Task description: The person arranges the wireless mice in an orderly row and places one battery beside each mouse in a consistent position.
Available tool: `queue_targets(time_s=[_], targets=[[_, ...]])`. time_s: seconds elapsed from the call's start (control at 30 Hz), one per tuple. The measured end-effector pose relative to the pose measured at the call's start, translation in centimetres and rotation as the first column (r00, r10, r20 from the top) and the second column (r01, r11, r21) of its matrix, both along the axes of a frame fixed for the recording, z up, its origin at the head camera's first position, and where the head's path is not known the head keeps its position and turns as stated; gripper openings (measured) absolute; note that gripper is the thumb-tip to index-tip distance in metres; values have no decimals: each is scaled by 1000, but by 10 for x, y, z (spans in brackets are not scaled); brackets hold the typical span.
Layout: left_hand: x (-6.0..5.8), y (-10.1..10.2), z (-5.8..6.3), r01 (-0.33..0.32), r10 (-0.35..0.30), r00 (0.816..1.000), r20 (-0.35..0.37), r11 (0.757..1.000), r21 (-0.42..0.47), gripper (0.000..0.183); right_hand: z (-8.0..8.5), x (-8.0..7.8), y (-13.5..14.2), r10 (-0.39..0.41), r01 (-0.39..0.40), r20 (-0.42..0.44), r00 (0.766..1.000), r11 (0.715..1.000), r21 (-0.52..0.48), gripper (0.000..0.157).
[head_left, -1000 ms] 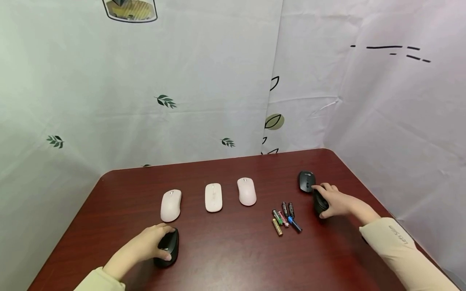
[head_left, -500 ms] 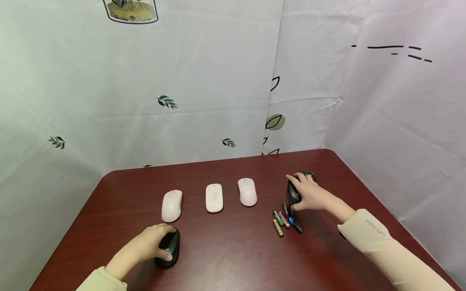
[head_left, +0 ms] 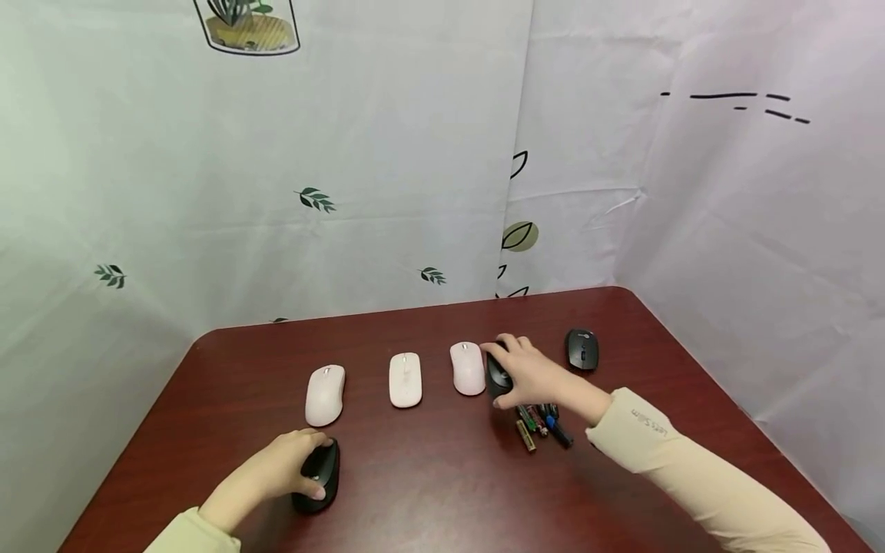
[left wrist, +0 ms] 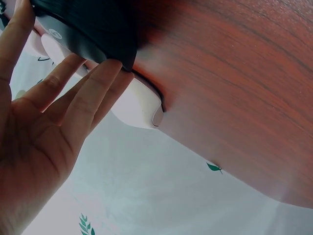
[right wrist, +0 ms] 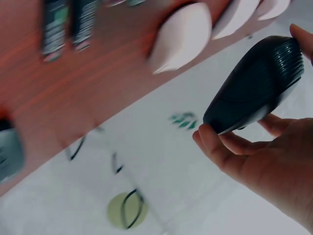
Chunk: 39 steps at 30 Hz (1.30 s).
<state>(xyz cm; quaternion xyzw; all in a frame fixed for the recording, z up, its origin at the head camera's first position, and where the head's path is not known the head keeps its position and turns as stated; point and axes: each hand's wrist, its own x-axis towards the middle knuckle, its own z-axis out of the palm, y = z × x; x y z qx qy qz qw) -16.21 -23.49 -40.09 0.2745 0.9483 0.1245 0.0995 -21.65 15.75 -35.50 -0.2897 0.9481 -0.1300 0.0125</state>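
My left hand [head_left: 282, 465] grips a black computer mouse [head_left: 323, 470] by its sides at the front left of the table; its dark shell [left wrist: 93, 29] fills the top of the left wrist view. With thumb and fingers, my right hand [head_left: 531, 375] holds another black mouse [head_left: 498, 375] off the table, close to the right side of a white mouse [head_left: 469, 369]. The held mouse [right wrist: 257, 81] appears tilted in the right wrist view. Under the right wrist lie several batteries [head_left: 525, 435], partly hidden by that hand.
A flat white mouse [head_left: 405, 380] and another white mouse [head_left: 325, 395] stand in a row to the left. One more black mouse [head_left: 582, 349] sits at the back right of the dark red table [head_left: 415, 491]. Printed cloth [head_left: 387, 153] hangs behind the table.
My right hand has carried its black mouse leftward, from beside the back-right black mouse, past the batteries to the rightmost white mouse. My left hand has kept its place and grip.
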Motion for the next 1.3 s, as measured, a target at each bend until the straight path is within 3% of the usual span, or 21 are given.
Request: queue_targets(time_s=[0.37,0.7,1.07,1.3], targets=[[-3,3,0,4,-5,1000,-4,1000,-17,63,-9,-4,-59,121,-121,-4,993,992,39,83],[-4,6,-1,32,-34,999,-33,999,-35,63,-25,7,-101,177,-175,-16,984,979,106,79],[-6,5,2,21,-23,999,-28,998,-64,62,-44,18,-134,152,-151,14,988,955,255,78],[-5,5,2,14,-14,1000,-13,998,-60,63,-51,27,-144,136,-149,65,989,950,273,77]])
